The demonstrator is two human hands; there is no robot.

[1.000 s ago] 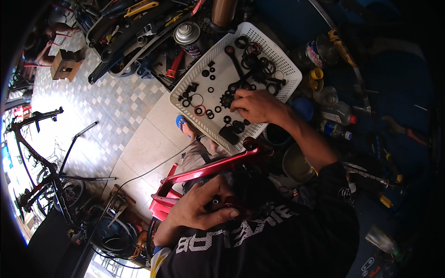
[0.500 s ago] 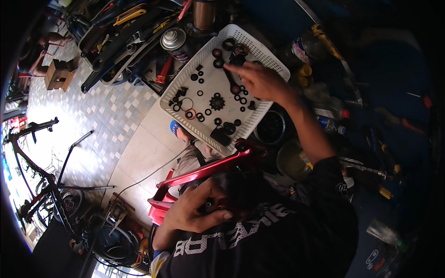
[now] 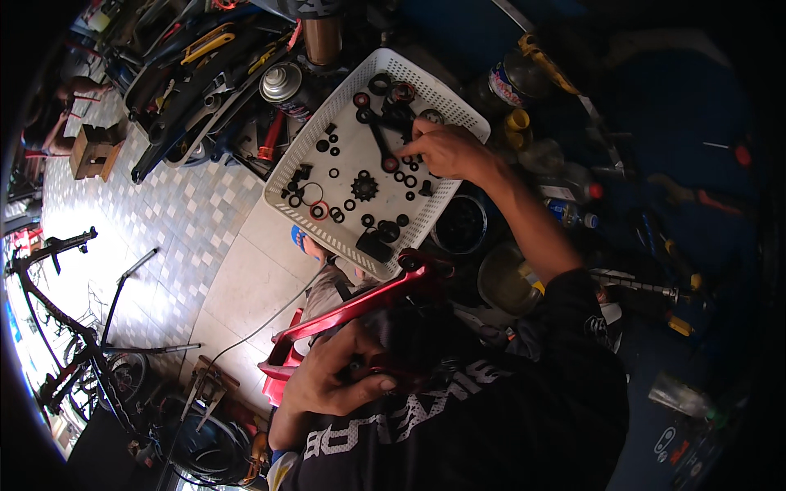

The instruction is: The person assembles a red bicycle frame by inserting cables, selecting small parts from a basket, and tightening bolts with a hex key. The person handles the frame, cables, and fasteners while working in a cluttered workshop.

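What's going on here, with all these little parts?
A person is handling bike parts with bare hands. The left hand holds a red frame close to the body. The right hand is over a white basket, reaching in among dark parts near its far side; whether it grips one is hard to tell. A toothed black sprocket lies in the basket, and a spray can stands outside it.

White lettering (image 3: 425,412) — on black shirt (image 3: 524,417)
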